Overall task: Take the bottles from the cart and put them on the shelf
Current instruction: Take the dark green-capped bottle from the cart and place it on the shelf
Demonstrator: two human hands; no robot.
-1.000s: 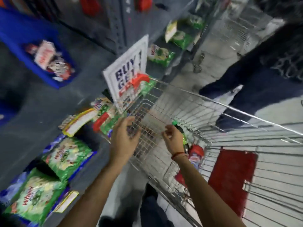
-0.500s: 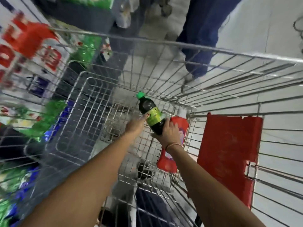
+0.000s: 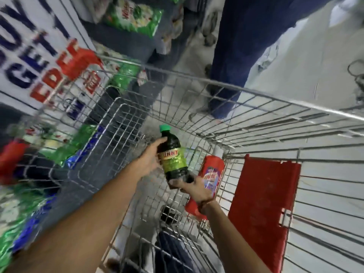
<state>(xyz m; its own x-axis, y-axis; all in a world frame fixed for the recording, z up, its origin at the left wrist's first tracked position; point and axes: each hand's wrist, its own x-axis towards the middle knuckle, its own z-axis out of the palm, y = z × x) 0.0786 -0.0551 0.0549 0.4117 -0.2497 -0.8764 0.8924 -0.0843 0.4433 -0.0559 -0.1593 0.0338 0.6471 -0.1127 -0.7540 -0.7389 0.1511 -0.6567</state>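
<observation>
Green-capped dark bottle (image 3: 173,156), newly raised clear of the wire cart (image 3: 256,91) floor, left hand (image 3: 149,160) wrapping its shoulder, right hand (image 3: 194,189) closed under its base, ready for shelving; red-capped bottle (image 3: 210,174) remains inside.

left hand (image 3: 149,158) now grips bottle (image 3: 173,156) (raised)

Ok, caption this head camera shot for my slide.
Both hands, left hand and right hand, hold a dark green-capped bottle over the wire cart.
</observation>
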